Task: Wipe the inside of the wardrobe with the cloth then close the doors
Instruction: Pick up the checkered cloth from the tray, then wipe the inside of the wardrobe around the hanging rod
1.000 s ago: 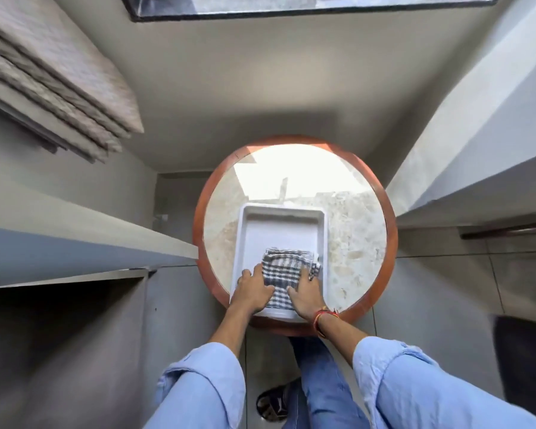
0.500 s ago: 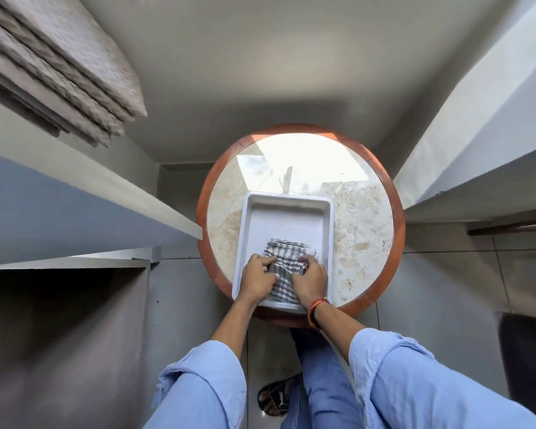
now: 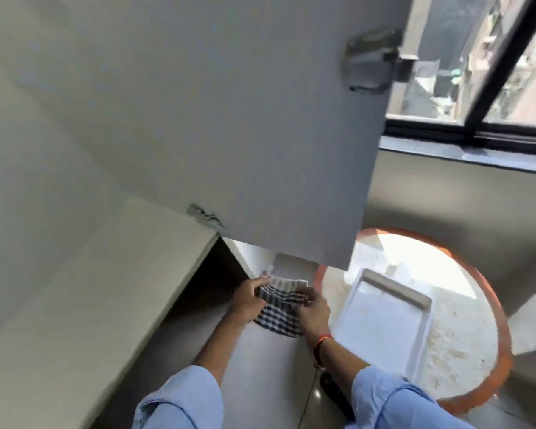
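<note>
A black-and-white checked cloth (image 3: 278, 308) hangs in the air between my two hands, low in the middle of the view. My left hand (image 3: 248, 300) grips its left edge and my right hand (image 3: 313, 309) grips its right edge. The cloth is above the floor, left of the round table. An open grey wardrobe door (image 3: 229, 134) fills the upper middle of the view, its hinge (image 3: 369, 61) at its top right edge. A pale wardrobe shelf (image 3: 84, 305) slants across the left side, with a dark gap beneath it.
A white plastic tray (image 3: 384, 323) sits on a round marble table with an orange-brown rim (image 3: 495, 305) at the right. A dark-framed window (image 3: 477, 125) is at the upper right. Grey floor tiles (image 3: 260, 366) lie below my hands.
Both hands have lifted the cloth out of the tray and carried it left, off the table. My view has turned left and up toward the open wardrobe door.
</note>
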{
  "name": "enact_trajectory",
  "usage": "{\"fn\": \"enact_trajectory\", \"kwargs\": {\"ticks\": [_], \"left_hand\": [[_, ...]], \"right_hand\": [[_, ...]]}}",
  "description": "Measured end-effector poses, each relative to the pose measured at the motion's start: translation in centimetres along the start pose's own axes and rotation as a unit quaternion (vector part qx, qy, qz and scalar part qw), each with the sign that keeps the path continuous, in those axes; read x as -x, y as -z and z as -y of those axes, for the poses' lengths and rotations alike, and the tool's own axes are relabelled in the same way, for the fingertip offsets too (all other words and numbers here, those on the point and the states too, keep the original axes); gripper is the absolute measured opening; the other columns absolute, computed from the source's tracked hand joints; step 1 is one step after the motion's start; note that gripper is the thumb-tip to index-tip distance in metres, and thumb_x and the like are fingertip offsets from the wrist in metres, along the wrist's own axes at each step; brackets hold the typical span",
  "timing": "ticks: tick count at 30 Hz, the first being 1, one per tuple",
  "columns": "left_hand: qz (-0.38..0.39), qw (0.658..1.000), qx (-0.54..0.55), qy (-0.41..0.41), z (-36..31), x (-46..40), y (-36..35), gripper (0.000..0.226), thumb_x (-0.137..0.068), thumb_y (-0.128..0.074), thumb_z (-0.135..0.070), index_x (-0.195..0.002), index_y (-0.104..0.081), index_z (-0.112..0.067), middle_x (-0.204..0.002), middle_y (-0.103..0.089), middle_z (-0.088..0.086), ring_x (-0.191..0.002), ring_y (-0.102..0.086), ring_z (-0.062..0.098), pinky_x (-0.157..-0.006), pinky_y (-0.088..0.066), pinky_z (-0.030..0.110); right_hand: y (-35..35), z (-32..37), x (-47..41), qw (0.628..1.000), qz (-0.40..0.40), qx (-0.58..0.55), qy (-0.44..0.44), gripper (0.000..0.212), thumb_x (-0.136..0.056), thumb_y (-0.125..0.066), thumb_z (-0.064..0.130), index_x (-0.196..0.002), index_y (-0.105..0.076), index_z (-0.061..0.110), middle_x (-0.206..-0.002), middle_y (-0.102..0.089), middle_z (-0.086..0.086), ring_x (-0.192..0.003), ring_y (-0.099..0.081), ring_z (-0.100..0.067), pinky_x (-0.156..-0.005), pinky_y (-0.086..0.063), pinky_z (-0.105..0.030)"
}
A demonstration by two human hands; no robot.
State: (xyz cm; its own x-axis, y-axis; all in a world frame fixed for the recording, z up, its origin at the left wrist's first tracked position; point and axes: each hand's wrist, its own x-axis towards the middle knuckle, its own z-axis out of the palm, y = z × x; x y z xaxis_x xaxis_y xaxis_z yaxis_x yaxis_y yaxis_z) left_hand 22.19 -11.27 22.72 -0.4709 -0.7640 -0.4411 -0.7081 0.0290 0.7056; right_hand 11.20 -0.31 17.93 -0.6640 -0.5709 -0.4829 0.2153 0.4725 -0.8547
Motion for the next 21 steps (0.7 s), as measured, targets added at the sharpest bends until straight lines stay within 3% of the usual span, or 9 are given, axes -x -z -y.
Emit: {"fn": "enact_trajectory", "kwargs": {"ticks": [2, 5, 7, 9, 12, 14, 16, 18, 21], "left_hand": [[-0.071, 0.997, 0.022, 0.005, 1.2, 4.0, 8.0, 0.064, -0.072, -0.054, 0.019, -0.130, -0.064, -0.005, -0.131, -0.065, 0.021, -0.120, -0.062, 0.033, -0.099, -0.051, 0.036], [-0.191, 0.981, 0.033, -0.008, 2.5, 10.5, 17.7, 0.065, -0.071, -0.055, 0.023, -0.129, -0.064, -0.004, -0.127, -0.062, 0.017, -0.113, -0.061, 0.025, -0.090, -0.047, 0.026], [-0.258, 0.965, 0.036, -0.016, 2.8, 14.5, 23.2, 0.066, -0.070, -0.056, 0.023, -0.130, -0.064, -0.004, -0.126, -0.060, 0.014, -0.117, -0.059, 0.024, -0.096, -0.047, 0.026], [-0.328, 0.944, 0.043, -0.024, 2.9, 19.3, 28.3, 0.066, -0.070, -0.059, 0.022, -0.131, -0.063, -0.004, -0.126, -0.059, 0.013, -0.117, -0.059, 0.023, -0.100, -0.047, 0.026], [-0.440, 0.897, 0.027, -0.036, 2.6, 26.5, 35.9, 0.068, -0.073, -0.064, 0.020, -0.135, -0.060, -0.007, -0.125, -0.057, 0.007, -0.116, -0.058, 0.019, -0.100, -0.049, 0.024], [-0.502, 0.864, -0.004, -0.040, 2.0, 30.8, 40.2, 0.068, -0.074, -0.066, 0.019, -0.136, -0.059, -0.008, -0.124, -0.055, 0.004, -0.116, -0.056, 0.015, -0.096, -0.045, 0.010], [-0.570, 0.819, -0.022, -0.062, 0.7, 35.5, 44.8, 0.069, -0.074, -0.066, 0.020, -0.137, -0.058, -0.008, -0.126, -0.054, 0.004, -0.113, -0.056, 0.011, -0.089, -0.041, -0.002], [-0.603, 0.793, -0.033, -0.078, -0.7, 38.4, 48.4, 0.071, -0.075, -0.065, 0.021, -0.138, -0.057, -0.011, -0.127, -0.054, 0.001, -0.113, -0.056, 0.007, -0.086, -0.041, -0.004], [-0.677, 0.726, -0.072, -0.096, -4.7, 43.7, 53.9, 0.071, -0.075, -0.066, 0.020, -0.136, -0.059, -0.016, -0.129, -0.053, -0.004, -0.118, -0.056, 0.014, -0.088, -0.042, -0.001]], "right_hand": [[-5.3, 5.1, 3.4, 0.995, 0.069, 0.015, 0.072, 0.043, -0.073, -0.064, -0.009, -0.108, -0.075, 0.013, -0.103, -0.078, -0.010, -0.100, -0.072, -0.027, -0.096, -0.058, -0.043], [-12.1, 11.4, 8.3, 0.971, 0.164, 0.026, 0.169, 0.043, -0.076, -0.067, -0.007, -0.110, -0.074, 0.018, -0.107, -0.075, -0.007, -0.100, -0.070, -0.024, -0.093, -0.058, -0.038], [-16.2, 15.5, 11.1, 0.950, 0.203, 0.033, 0.237, 0.041, -0.077, -0.070, -0.008, -0.109, -0.074, 0.017, -0.107, -0.071, -0.003, -0.101, -0.068, -0.020, -0.091, -0.055, -0.023], [-20.3, 20.0, 15.1, 0.915, 0.247, 0.045, 0.317, 0.041, -0.078, -0.071, -0.009, -0.109, -0.074, 0.017, -0.104, -0.065, 0.003, -0.100, -0.063, -0.015, -0.082, -0.043, 0.001], [-26.6, 27.1, 21.5, 0.854, 0.314, 0.034, 0.413, 0.040, -0.079, -0.070, -0.010, -0.111, -0.073, 0.015, -0.105, -0.061, 0.005, -0.098, -0.058, -0.010, -0.079, -0.037, 0.010], [-29.7, 31.7, 26.2, 0.812, 0.347, 0.003, 0.469, 0.040, -0.080, -0.070, -0.010, -0.112, -0.073, 0.014, -0.106, -0.062, 0.004, -0.099, -0.059, -0.009, -0.083, -0.038, 0.009], [-32.4, 37.1, 31.3, 0.764, 0.379, -0.031, 0.522, 0.041, -0.080, -0.071, -0.010, -0.113, -0.072, 0.014, -0.107, -0.062, 0.004, -0.101, -0.060, -0.010, -0.092, -0.044, 0.000], [-34.2, 41.3, 34.5, 0.726, 0.404, -0.060, 0.553, 0.042, -0.080, -0.071, -0.010, -0.114, -0.072, 0.014, -0.111, -0.064, 0.002, -0.103, -0.061, -0.010, -0.100, -0.051, -0.019], [-35.5, 49.2, 40.6, 0.646, 0.414, -0.109, 0.632, 0.042, -0.079, -0.073, -0.007, -0.115, -0.071, 0.015, -0.112, -0.063, 0.000, -0.102, -0.061, -0.009, -0.101, -0.053, -0.027]]}}
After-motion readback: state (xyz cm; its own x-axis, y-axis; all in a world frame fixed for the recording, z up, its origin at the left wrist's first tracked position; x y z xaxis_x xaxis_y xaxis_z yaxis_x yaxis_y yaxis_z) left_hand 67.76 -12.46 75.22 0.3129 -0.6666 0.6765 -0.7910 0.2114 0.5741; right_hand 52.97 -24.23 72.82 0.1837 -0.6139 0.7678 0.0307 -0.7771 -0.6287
